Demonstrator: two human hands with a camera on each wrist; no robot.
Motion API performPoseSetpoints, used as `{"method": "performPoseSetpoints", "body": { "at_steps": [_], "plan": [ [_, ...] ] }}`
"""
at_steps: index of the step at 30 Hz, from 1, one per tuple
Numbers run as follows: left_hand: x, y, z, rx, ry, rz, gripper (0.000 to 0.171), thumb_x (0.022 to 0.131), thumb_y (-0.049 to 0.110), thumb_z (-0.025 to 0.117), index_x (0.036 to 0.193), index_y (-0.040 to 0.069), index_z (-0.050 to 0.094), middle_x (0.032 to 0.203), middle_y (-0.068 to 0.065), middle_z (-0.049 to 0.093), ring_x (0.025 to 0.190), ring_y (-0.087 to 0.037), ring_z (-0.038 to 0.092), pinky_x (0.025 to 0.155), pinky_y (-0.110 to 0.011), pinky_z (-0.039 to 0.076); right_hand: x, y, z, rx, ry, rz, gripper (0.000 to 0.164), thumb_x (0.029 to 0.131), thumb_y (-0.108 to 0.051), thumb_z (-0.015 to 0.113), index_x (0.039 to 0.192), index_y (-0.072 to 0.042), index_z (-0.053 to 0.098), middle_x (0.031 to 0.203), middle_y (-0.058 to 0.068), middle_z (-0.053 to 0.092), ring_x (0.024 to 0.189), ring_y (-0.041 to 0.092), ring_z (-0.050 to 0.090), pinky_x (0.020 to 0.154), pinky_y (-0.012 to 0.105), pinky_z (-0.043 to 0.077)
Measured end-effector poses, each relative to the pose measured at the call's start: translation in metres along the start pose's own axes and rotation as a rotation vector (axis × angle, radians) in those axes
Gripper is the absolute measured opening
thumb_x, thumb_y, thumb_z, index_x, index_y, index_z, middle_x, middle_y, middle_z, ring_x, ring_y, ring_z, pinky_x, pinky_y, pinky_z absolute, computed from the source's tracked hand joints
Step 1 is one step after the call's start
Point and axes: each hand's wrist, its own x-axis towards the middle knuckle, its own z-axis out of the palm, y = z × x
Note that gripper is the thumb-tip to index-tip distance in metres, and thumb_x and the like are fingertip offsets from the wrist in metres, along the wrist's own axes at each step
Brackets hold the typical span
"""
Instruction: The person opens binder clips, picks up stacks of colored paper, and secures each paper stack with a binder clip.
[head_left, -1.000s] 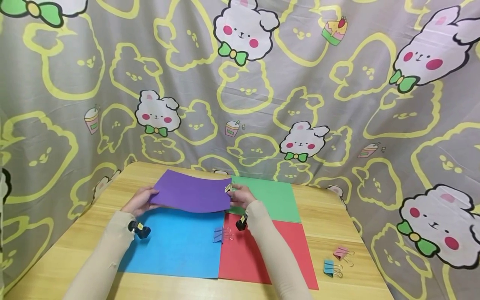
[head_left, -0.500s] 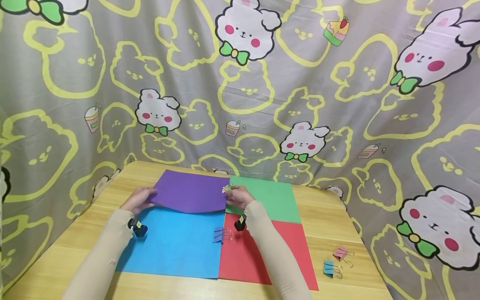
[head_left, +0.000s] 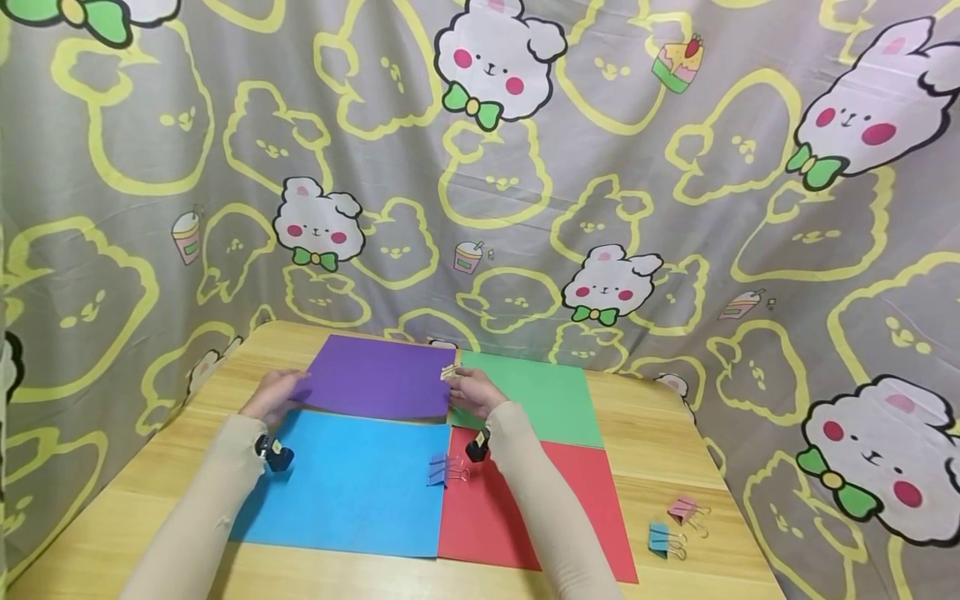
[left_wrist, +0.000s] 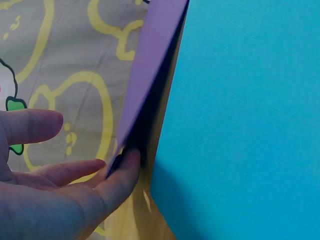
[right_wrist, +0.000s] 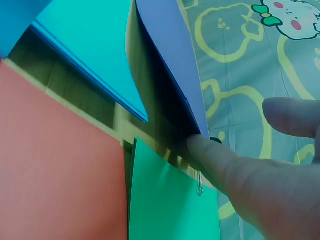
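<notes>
A purple sheet [head_left: 378, 377] lies low over the back left of the table, its near edge slightly raised. My left hand [head_left: 273, 393] is at its left edge, fingertips touching the edge and thumb apart from it in the left wrist view. At the right edge is my right hand [head_left: 476, 392]; in the right wrist view its index finger [right_wrist: 212, 155] touches the sheet's corner, with the thumb [right_wrist: 290, 116] held away. Beside those fingers, a pale yellow binder clip [head_left: 450, 372] sits at the purple sheet's right edge, partly hidden.
Blue [head_left: 345, 487], red [head_left: 592, 500] and green [head_left: 547, 392] sheets lie close together on the wooden table [head_left: 660, 442]. A purple binder clip [head_left: 438, 470] sits at the blue sheet's right edge. Pink [head_left: 684, 509] and teal [head_left: 659, 540] clips lie at the right. A patterned curtain [head_left: 517, 192] hangs behind.
The purple sheet has come down and shifted slightly left, flattening out as it lowered. Both hands moved a little left with it, and their thumbs now stand off the sheet.
</notes>
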Motion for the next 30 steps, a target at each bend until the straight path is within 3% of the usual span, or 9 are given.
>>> {"method": "performPoseSetpoints", "body": {
  "at_steps": [12,30],
  "plan": [
    [-0.0004,0.0089,0.0007,0.012,0.037,-0.04,0.067,0.112,0.026,0.033,0.16,-0.012,0.004,0.169,-0.032,-0.002,0.159,-0.049,0.003,0.128,-0.063,0.012,0.0032,0.0005,0.0031,0.075,-0.046,0.0,0.066,0.11,-0.008,0.042,0.165,0.0,0.006,0.17,0.029,0.011,0.158,0.048,0.014,0.129,0.053,0.022],
    [0.0008,0.0063,0.0004,-0.028,0.049,-0.007,0.068,0.112,0.023,0.034,0.161,-0.01,0.0,0.17,-0.031,-0.006,0.159,-0.047,-0.002,0.131,-0.056,0.008,-0.001,-0.0013,0.0104,0.028,-0.051,0.008,0.072,0.11,-0.014,0.049,0.165,-0.001,0.005,0.172,0.025,0.009,0.159,0.048,0.011,0.13,0.054,0.019]
  ]
}}
